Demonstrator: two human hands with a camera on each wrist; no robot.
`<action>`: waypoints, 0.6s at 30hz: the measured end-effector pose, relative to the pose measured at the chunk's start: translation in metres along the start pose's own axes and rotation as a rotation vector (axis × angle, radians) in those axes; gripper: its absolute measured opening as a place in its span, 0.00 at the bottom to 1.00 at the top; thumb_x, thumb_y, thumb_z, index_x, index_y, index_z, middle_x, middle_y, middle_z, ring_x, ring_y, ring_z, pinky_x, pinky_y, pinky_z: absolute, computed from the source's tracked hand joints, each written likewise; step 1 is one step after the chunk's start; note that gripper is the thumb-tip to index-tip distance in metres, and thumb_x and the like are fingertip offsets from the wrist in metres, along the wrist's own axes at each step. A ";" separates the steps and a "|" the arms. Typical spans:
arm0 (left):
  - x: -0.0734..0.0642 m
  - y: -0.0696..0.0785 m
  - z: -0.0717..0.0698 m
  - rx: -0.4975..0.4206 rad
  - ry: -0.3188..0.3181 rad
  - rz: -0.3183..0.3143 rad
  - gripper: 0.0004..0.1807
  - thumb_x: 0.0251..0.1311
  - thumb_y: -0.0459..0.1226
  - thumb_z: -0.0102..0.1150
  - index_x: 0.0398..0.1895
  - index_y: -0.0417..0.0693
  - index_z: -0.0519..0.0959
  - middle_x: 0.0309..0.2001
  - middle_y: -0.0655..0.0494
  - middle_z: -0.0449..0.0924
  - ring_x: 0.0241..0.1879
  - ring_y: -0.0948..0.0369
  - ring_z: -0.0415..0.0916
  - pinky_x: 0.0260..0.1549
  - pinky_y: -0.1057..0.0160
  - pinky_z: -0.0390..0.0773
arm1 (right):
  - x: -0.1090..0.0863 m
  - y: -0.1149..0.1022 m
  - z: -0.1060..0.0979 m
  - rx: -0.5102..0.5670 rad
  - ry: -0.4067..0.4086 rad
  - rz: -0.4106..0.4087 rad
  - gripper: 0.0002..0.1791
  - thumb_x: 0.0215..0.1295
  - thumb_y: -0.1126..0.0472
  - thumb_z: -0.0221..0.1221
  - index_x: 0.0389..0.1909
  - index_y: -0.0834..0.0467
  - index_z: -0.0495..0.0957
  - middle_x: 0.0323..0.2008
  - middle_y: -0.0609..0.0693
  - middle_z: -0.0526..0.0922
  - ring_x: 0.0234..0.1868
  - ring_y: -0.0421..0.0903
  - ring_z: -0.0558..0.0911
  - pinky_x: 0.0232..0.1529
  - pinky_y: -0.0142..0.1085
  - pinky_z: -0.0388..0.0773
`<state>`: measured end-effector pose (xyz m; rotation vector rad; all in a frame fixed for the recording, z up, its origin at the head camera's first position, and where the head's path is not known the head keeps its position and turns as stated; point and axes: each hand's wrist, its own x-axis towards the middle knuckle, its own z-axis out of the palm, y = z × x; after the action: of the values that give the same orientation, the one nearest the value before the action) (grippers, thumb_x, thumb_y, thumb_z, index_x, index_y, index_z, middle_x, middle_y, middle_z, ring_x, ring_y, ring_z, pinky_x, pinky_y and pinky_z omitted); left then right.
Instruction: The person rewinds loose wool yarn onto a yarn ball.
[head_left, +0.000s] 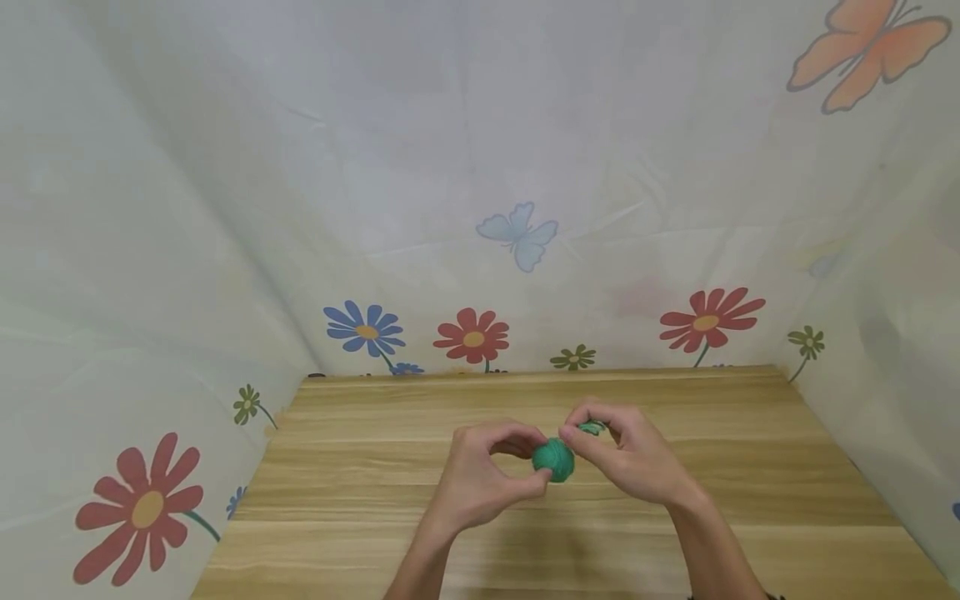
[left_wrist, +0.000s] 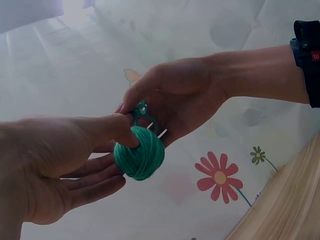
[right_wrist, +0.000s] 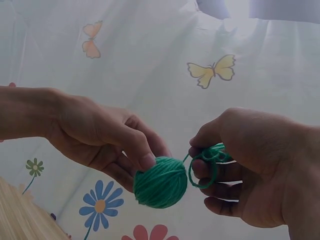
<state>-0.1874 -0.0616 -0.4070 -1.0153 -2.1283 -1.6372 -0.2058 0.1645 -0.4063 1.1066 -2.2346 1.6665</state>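
Note:
A small ball of green yarn is held up above the table between the thumb and fingers of my left hand. My right hand, close beside it, pinches a looped bunch of the same green yarn between thumb and forefinger. In the right wrist view a strand runs from the ball to that bunch, and one loose loop hangs below the right fingertips. Two thin white tips show behind the ball in the left wrist view; the rest of them is hidden.
Under both hands lies a wood-grain table. A pale curtain printed with flowers and butterflies encloses it at the back and sides. A dark band is worn on the right wrist.

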 end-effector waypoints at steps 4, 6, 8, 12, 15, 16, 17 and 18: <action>0.000 -0.010 0.002 0.059 0.051 -0.015 0.15 0.44 0.23 0.76 0.39 0.37 0.87 0.34 0.49 0.89 0.31 0.56 0.86 0.36 0.62 0.90 | 0.002 0.000 0.001 0.006 -0.007 -0.063 0.11 0.71 0.75 0.59 0.34 0.57 0.84 0.36 0.52 0.82 0.41 0.47 0.77 0.45 0.35 0.77; -0.001 -0.019 0.002 0.074 0.072 -0.024 0.15 0.46 0.25 0.77 0.40 0.40 0.87 0.34 0.52 0.89 0.32 0.59 0.86 0.36 0.61 0.90 | 0.002 0.000 0.001 0.012 -0.031 -0.101 0.12 0.70 0.76 0.59 0.35 0.57 0.83 0.35 0.51 0.82 0.40 0.47 0.78 0.45 0.35 0.77; -0.001 -0.026 0.002 0.084 0.097 -0.030 0.15 0.47 0.27 0.77 0.41 0.43 0.88 0.35 0.55 0.89 0.33 0.62 0.86 0.37 0.61 0.90 | 0.002 0.001 0.002 0.018 -0.064 -0.127 0.13 0.70 0.76 0.59 0.36 0.55 0.83 0.34 0.50 0.82 0.39 0.46 0.78 0.44 0.35 0.78; -0.002 -0.029 0.002 0.073 0.169 -0.041 0.15 0.49 0.29 0.77 0.42 0.45 0.88 0.36 0.58 0.90 0.34 0.63 0.86 0.39 0.60 0.90 | 0.002 0.002 0.003 0.009 -0.128 -0.154 0.15 0.71 0.76 0.59 0.37 0.51 0.82 0.32 0.47 0.82 0.37 0.44 0.80 0.41 0.37 0.82; 0.000 -0.022 0.002 0.049 0.235 -0.059 0.15 0.49 0.27 0.77 0.42 0.42 0.88 0.37 0.55 0.90 0.35 0.61 0.86 0.39 0.55 0.90 | 0.002 0.003 0.004 -0.005 -0.156 -0.174 0.15 0.70 0.76 0.60 0.37 0.51 0.83 0.31 0.48 0.83 0.36 0.43 0.81 0.39 0.38 0.84; 0.000 -0.018 0.002 0.037 0.257 -0.064 0.15 0.48 0.26 0.77 0.41 0.40 0.87 0.37 0.53 0.90 0.35 0.60 0.86 0.39 0.53 0.90 | 0.002 0.002 0.004 -0.006 -0.166 -0.181 0.15 0.69 0.76 0.60 0.37 0.51 0.83 0.31 0.48 0.84 0.35 0.43 0.81 0.37 0.38 0.85; 0.001 -0.014 0.002 0.022 0.279 -0.069 0.15 0.48 0.25 0.76 0.41 0.38 0.87 0.37 0.50 0.90 0.35 0.58 0.86 0.39 0.50 0.90 | 0.002 0.001 0.005 -0.006 -0.178 -0.183 0.15 0.69 0.76 0.60 0.38 0.52 0.84 0.31 0.48 0.84 0.35 0.44 0.82 0.36 0.38 0.85; 0.002 -0.010 0.002 0.007 0.298 -0.070 0.15 0.47 0.23 0.76 0.41 0.36 0.87 0.38 0.47 0.89 0.35 0.56 0.86 0.39 0.48 0.89 | 0.003 -0.001 0.005 -0.009 -0.190 -0.182 0.14 0.69 0.76 0.61 0.38 0.52 0.84 0.31 0.48 0.85 0.34 0.43 0.82 0.36 0.37 0.85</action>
<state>-0.1949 -0.0601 -0.4137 -0.6524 -1.9868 -1.6911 -0.2054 0.1583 -0.4059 1.4737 -2.1669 1.5353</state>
